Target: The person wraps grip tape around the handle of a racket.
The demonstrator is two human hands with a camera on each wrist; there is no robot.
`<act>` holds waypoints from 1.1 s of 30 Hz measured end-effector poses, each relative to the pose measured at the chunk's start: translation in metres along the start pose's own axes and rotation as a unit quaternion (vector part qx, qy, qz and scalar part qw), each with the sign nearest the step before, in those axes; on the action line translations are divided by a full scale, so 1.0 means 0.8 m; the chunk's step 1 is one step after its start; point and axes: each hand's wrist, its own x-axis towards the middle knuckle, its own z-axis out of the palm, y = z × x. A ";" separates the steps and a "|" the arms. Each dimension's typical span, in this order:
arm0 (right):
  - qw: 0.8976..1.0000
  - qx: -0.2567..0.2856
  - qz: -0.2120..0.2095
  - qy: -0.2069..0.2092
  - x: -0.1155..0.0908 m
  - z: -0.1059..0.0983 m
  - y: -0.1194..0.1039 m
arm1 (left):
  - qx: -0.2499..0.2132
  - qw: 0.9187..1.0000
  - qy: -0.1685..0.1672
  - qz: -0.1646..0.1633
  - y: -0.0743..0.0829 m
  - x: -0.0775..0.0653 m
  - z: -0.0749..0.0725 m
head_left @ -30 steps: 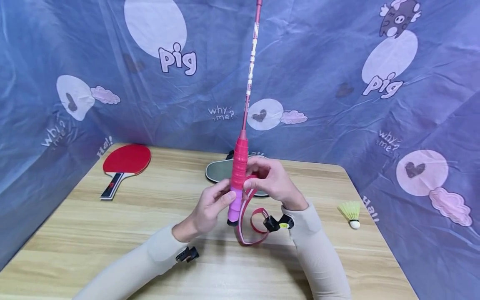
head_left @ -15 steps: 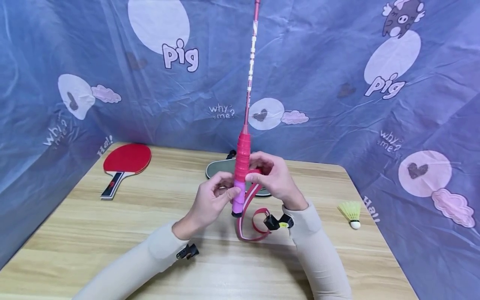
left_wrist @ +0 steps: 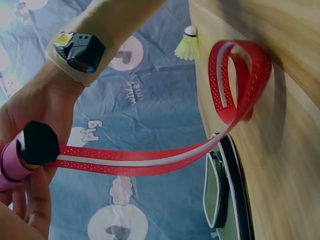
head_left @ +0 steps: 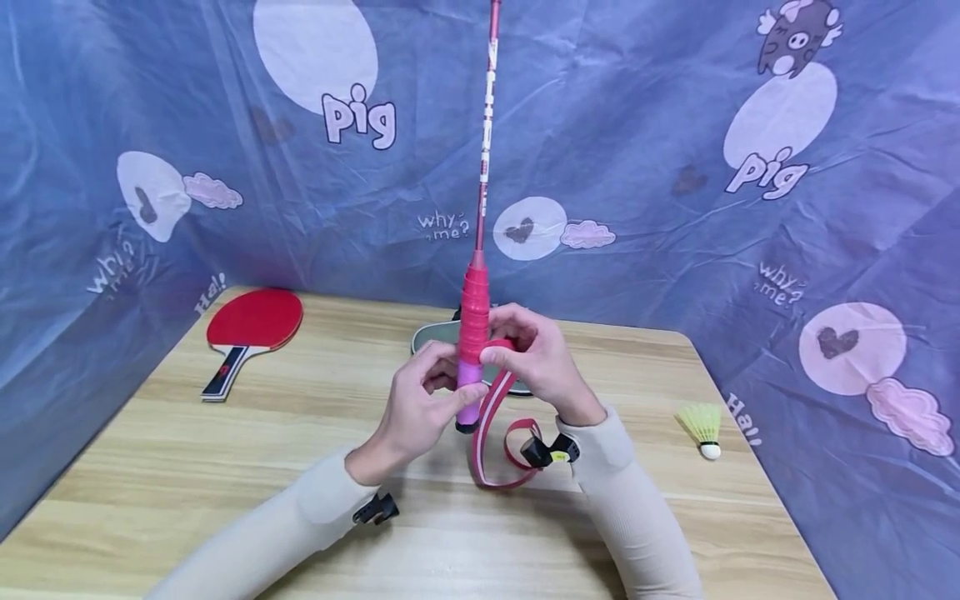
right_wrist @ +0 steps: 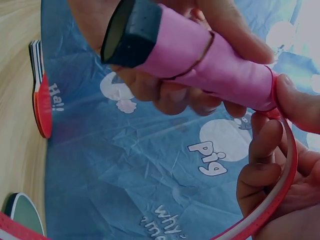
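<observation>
A badminton racket (head_left: 475, 308) stands nearly upright over the table, its head cut off by the top of the head view. Red wrap covers the upper handle; the lower part is bare purple down to a black butt cap (right_wrist: 135, 32). My left hand (head_left: 416, 408) grips the purple part between thumb and fingers. On the right side of the handle, my right hand (head_left: 542, 354) pinches a red grip tape (left_wrist: 135, 161) right where the wrap ends. The tape, perforated with a white centre strip, hangs below the hand and curls into a loop near the table.
A red table tennis paddle (head_left: 255, 321) lies at the back left of the wooden table (head_left: 187, 467). Behind the racket is a grey-green case (head_left: 435, 335), partly hidden. A yellow shuttlecock (head_left: 703, 427) lies near the right edge. Blue printed cloth (head_left: 637, 150) surrounds the table.
The racket rose slightly, then shifted left in the head view. Both hands moved along with it, keeping hold of handle and tape.
</observation>
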 end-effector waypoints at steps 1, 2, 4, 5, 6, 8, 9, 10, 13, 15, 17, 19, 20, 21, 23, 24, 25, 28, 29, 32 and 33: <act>1.000 0.000 0.003 0.001 0.000 -0.001 0.000 | 0.000 1.000 -0.003 -0.003 0.000 0.001 0.000; 1.000 0.001 0.007 0.001 0.000 -0.001 0.000 | 0.001 1.000 -0.005 -0.005 0.000 0.001 0.000; 1.000 0.008 0.011 -0.002 0.000 -0.002 -0.001 | 0.005 1.000 -0.006 0.000 0.000 0.001 -0.001; 1.000 0.012 0.013 -0.004 0.000 -0.002 -0.001 | 0.008 1.000 -0.006 0.004 0.000 0.001 -0.001; 1.000 0.017 0.014 -0.006 0.000 -0.002 -0.002 | 0.011 1.000 -0.005 0.009 0.000 0.001 -0.001; 1.000 0.023 0.014 -0.010 -0.001 -0.003 -0.002 | 0.015 1.000 -0.002 0.023 0.000 -0.001 -0.001; 1.000 0.024 0.013 -0.012 -0.001 -0.003 -0.002 | 0.017 0.999 -0.001 0.032 -0.001 -0.001 -0.001; 0.999 0.026 0.012 -0.014 -0.001 -0.003 -0.002 | 0.018 0.999 0.000 0.039 -0.001 -0.002 -0.001; 0.999 0.028 0.004 -0.021 -0.001 -0.004 -0.002 | 0.018 0.998 -0.003 0.062 0.001 -0.003 -0.001; 0.999 0.027 -0.002 -0.025 -0.001 -0.005 -0.002 | 0.016 0.997 -0.010 0.070 0.002 -0.003 -0.002; 0.999 0.025 -0.007 -0.028 -0.001 -0.005 -0.002 | 0.011 0.997 -0.019 0.072 0.004 -0.003 -0.003; 0.999 0.025 -0.008 -0.027 -0.001 -0.006 -0.002 | 0.005 0.997 -0.030 0.066 0.005 -0.004 -0.003; 0.999 0.026 -0.009 -0.025 -0.001 -0.006 -0.002 | 0.002 0.997 -0.035 0.061 0.006 -0.004 -0.004; 0.999 0.028 -0.009 -0.025 -0.001 -0.006 -0.002 | -0.002 0.997 -0.041 0.058 0.006 -0.004 -0.004; 0.999 0.035 -0.011 -0.024 -0.001 -0.006 -0.001 | -0.010 0.997 -0.052 0.049 0.005 -0.005 -0.005; 0.999 0.038 -0.014 -0.025 -0.001 -0.007 -0.001 | -0.013 0.997 -0.056 0.047 0.005 -0.005 -0.006; 0.999 0.042 -0.015 -0.027 0.000 -0.006 -0.001 | -0.017 0.997 -0.060 0.044 0.006 -0.004 -0.007; 0.998 0.052 -0.015 -0.032 0.000 -0.007 0.000 | -0.028 0.996 -0.068 0.043 0.006 -0.003 -0.008; 0.998 0.054 -0.014 -0.034 0.000 -0.006 -0.001 | -0.034 0.996 -0.070 0.041 0.007 -0.003 -0.008; 0.997 0.063 -0.010 -0.044 -0.002 -0.007 -0.001 | -0.056 0.994 -0.086 0.033 0.008 -0.002 -0.009; 0.997 0.067 -0.009 -0.049 -0.002 -0.008 -0.001 | -0.067 0.993 -0.095 0.027 0.009 -0.002 -0.009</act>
